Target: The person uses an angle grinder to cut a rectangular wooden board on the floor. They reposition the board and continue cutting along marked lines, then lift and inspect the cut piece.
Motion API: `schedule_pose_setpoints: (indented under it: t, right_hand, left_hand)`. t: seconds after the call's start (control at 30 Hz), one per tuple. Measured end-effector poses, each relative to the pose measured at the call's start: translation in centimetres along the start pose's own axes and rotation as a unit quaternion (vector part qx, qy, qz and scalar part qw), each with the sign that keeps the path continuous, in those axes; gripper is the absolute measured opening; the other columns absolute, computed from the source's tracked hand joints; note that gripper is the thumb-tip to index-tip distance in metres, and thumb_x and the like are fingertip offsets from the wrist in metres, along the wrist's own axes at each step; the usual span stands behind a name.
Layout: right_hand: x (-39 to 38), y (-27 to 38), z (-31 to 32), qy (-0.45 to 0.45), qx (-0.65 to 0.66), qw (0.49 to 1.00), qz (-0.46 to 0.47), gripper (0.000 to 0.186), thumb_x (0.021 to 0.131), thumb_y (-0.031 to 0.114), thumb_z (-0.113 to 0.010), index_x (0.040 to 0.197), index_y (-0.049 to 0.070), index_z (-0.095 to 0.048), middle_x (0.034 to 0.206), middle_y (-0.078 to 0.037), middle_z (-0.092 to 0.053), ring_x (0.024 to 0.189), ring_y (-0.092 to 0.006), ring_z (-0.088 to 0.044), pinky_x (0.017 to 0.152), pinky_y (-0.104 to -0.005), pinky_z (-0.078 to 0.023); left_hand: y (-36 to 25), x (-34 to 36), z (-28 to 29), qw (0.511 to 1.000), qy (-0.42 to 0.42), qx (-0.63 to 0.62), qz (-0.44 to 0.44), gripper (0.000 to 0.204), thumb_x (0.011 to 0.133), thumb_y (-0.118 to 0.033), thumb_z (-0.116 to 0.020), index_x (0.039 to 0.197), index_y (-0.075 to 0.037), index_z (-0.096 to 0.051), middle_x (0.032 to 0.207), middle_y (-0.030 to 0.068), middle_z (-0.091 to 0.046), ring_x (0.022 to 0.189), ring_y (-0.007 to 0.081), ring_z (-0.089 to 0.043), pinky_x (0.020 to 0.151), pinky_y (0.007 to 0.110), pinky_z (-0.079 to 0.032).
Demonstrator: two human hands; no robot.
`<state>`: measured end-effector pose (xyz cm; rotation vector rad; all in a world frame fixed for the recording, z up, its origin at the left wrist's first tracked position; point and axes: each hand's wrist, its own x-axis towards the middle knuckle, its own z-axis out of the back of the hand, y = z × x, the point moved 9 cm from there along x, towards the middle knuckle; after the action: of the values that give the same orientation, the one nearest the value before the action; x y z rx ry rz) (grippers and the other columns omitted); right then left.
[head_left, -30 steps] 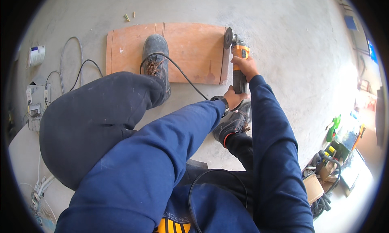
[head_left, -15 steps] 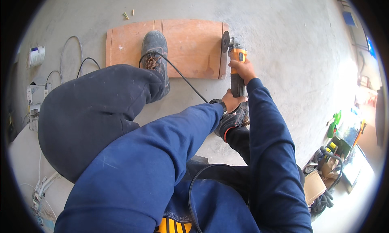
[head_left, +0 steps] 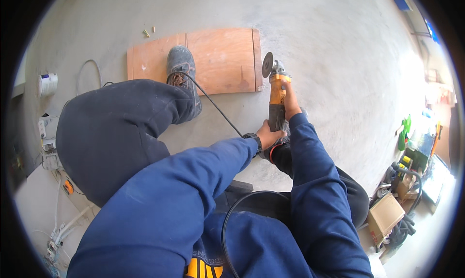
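An orange-and-black angle grinder (head_left: 277, 95) is in both my hands, its head pointing away from me. My right hand (head_left: 291, 101) wraps around the orange body, while my left hand (head_left: 269, 135) grips the dark rear end. The thin round disc (head_left: 267, 65) stands on edge just beyond the right end of a reddish-brown wooden board (head_left: 223, 60), seemingly with a small gap. A dark line runs across the board near that end. My left shoe (head_left: 181, 62) presses on the board, with a black cord (head_left: 215, 105) passing over it toward the grinder's rear.
Two small scraps (head_left: 146, 33) lie on the concrete floor beyond the board. At the left are a white tub (head_left: 47, 84) and power sockets (head_left: 48, 128) with cables. A cardboard box (head_left: 385, 214), a black hose and mixed tools are piled at the lower right.
The grinder has come back toward me, and its disc has moved off the board's right end. Both hands keep their hold. The whole view has shifted slightly.
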<state>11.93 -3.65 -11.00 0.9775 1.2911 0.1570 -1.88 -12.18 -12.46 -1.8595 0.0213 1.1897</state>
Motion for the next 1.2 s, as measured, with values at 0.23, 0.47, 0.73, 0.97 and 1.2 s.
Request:
schedule_pose_setpoints:
  t: [0.23, 0.47, 0.73, 0.97, 1.2]
  right_hand:
    - [-2.7, 5.4, 1.8, -0.016, 0.032, 0.996, 0.080, 0.067, 0.105, 0.064, -0.053, 0.137, 0.006, -0.061, 0.112, -0.007, -0.069, 0.094, -0.0193, -0.067, 0.083, -0.0361, -0.055]
    - [-5.8, 13.2, 1.6, -0.011, 0.104, 0.973, 0.205, 0.071, 0.105, 0.066, -0.053, 0.133, 0.001, -0.062, 0.113, -0.008, -0.068, 0.096, -0.0189, -0.067, 0.084, -0.0361, -0.055]
    - [-12.4, 19.4, -0.4, 0.084, 0.208, 0.947, 0.229, 0.048, 0.093, 0.041, -0.074, 0.124, 0.007, -0.060, 0.097, -0.010, -0.066, 0.085, -0.0232, -0.069, 0.078, -0.0390, -0.059]
    - [-20.7, 27.1, 3.0, 0.047, 0.237, 0.914, 0.326, 0.039, 0.090, 0.023, -0.072, 0.121, 0.004, -0.058, 0.100, -0.011, -0.067, 0.087, -0.0249, -0.070, 0.080, -0.0393, -0.061]
    - [-29.1, 25.4, 8.7, -0.030, 0.138, 0.932, 0.334, 0.039, 0.099, 0.029, -0.072, 0.126, 0.006, -0.055, 0.101, -0.007, -0.068, 0.084, -0.0196, -0.070, 0.075, -0.0344, -0.062]
  left_hand:
    - [-4.4, 1.8, 0.3, 0.993, 0.027, 0.022, -0.116, 0.039, 0.087, -0.023, -0.079, 0.115, 0.002, -0.068, 0.104, 0.0133, -0.073, 0.099, 0.0233, -0.069, 0.089, 0.038, -0.053]
    - [-13.6, 0.1, 2.6, 0.975, 0.059, 0.108, -0.185, 0.040, 0.088, -0.024, -0.080, 0.116, 0.001, -0.066, 0.097, 0.0083, -0.071, 0.085, 0.0190, -0.069, 0.076, 0.034, -0.053]
    - [-22.4, -6.4, 4.1, 0.917, 0.003, 0.251, -0.310, 0.050, 0.086, -0.025, -0.082, 0.122, 0.005, -0.063, 0.105, 0.0152, -0.071, 0.096, 0.0245, -0.069, 0.087, 0.039, -0.054]
    - [-31.8, -18.5, 1.2, 0.884, 0.034, 0.337, -0.323, 0.081, 0.087, -0.046, -0.083, 0.138, 0.008, -0.051, 0.130, 0.0246, -0.064, 0.119, 0.0309, -0.063, 0.103, 0.038, -0.049]
    - [-27.1, -13.1, 5.8, 0.952, 0.257, 0.066, -0.154, 0.078, 0.101, -0.061, -0.063, 0.152, -0.004, -0.048, 0.152, 0.0191, -0.057, 0.144, 0.0302, -0.050, 0.121, 0.043, -0.038]
